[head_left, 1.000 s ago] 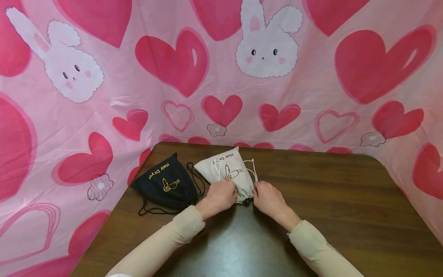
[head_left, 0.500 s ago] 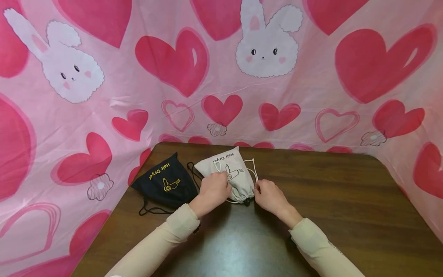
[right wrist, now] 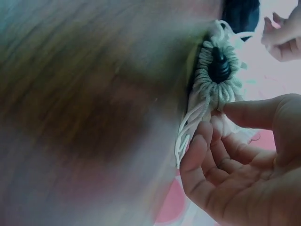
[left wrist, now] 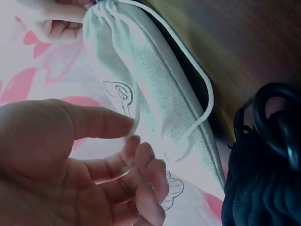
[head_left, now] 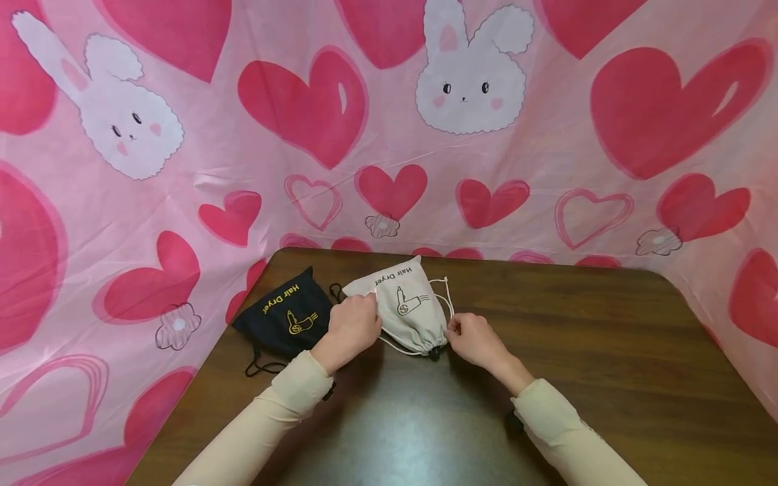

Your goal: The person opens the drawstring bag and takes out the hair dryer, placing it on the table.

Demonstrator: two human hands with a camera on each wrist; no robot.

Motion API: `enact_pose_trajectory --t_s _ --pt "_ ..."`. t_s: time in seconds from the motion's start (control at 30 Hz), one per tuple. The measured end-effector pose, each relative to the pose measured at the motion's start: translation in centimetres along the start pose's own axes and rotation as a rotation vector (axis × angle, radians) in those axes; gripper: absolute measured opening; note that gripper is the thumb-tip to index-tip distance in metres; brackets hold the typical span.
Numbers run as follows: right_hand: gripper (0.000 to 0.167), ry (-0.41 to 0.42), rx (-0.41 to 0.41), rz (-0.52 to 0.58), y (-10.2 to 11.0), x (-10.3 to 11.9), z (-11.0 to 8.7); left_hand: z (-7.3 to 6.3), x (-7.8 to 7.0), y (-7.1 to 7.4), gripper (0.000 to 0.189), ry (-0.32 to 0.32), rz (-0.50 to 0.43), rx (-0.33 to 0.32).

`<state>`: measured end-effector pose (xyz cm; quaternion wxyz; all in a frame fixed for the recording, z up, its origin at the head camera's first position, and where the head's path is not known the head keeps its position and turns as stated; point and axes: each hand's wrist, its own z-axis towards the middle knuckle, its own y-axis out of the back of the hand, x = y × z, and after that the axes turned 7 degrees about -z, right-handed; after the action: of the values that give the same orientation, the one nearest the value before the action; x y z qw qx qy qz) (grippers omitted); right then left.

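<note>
Step in hand, seemingly: working white cord [left wrist: 210, 94] of white bag [head_left: 406, 309], which lies near far edge of table [head_left: 608, 351], left of middle. Left hand [head_left: 351, 332] pinches cord; right hand [head_left: 474, 339], fingers curled, appears to pinch gathered mouth [right wrist: 205, 70]. Next move likely calls for steady pull, mouth held firm. Black plug [right wrist: 218, 70] in mouth could hinder closing. Black bag [head_left: 288, 312], toward far left corner, crowds left hand.

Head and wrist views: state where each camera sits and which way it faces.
Head: head-worn, facing forward and down at the white bag and black bag; left hand, right hand and sleeves show.
Left wrist: on that wrist, facing the left hand, which pinches a white cord.
Right wrist: on that wrist, facing the right hand at the white bag's gathered mouth.
Both wrist views share the white bag and both hands.
</note>
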<state>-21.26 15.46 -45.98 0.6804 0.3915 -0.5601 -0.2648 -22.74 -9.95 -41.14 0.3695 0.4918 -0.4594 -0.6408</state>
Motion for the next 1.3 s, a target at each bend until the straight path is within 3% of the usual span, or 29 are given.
enact_pose_trajectory --t_s 0.17,0.33,0.43,0.53,0.63,0.73,0.87,0.97,1.13,1.3 --pt "0.007 -0.043 0.032 0.127 0.3 0.0 0.0 -0.3 0.3 0.6 0.013 0.030 0.045 0.102" --pt "0.010 -0.165 0.080 0.271 0.5 0.1 -0.2 -0.6 0.4 0.9 0.008 0.060 0.093 0.222" --pt "0.014 -0.217 0.099 0.298 0.6 0.1 -0.3 -0.7 0.2 0.5 0.014 0.042 0.074 0.250" --pt "0.015 -0.229 0.114 0.282 0.7 0.1 -0.4 -0.8 -0.3 -0.3 0.033 0.006 -0.059 0.251" --pt "0.014 -0.230 0.131 0.284 0.8 0.0 -0.3 -0.5 -0.6 -1.4 0.049 -0.044 -0.248 0.302" --pt "0.014 -0.226 0.143 0.301 1.0 0.0 -0.1 0.6 0.9 -4.7 0.052 -0.113 -0.366 0.357" --pt "0.016 -0.230 0.158 0.325 1.2 0.1 0.2 1.0 0.9 -5.1 0.053 -0.126 -0.472 0.446" --pt "0.020 -0.223 0.173 0.338 1.3 0.1 0.4 0.2 -0.7 -2.7 0.050 -0.061 -0.543 0.501" --pt "0.023 -0.209 0.197 0.338 1.4 0.0 0.4 -0.4 -1.3 -3.0 0.046 0.024 -0.626 0.493" --pt "0.025 -0.212 0.209 0.340 1.2 -0.1 0.4 -0.9 -1.6 -4.2 0.044 0.138 -0.775 0.442"
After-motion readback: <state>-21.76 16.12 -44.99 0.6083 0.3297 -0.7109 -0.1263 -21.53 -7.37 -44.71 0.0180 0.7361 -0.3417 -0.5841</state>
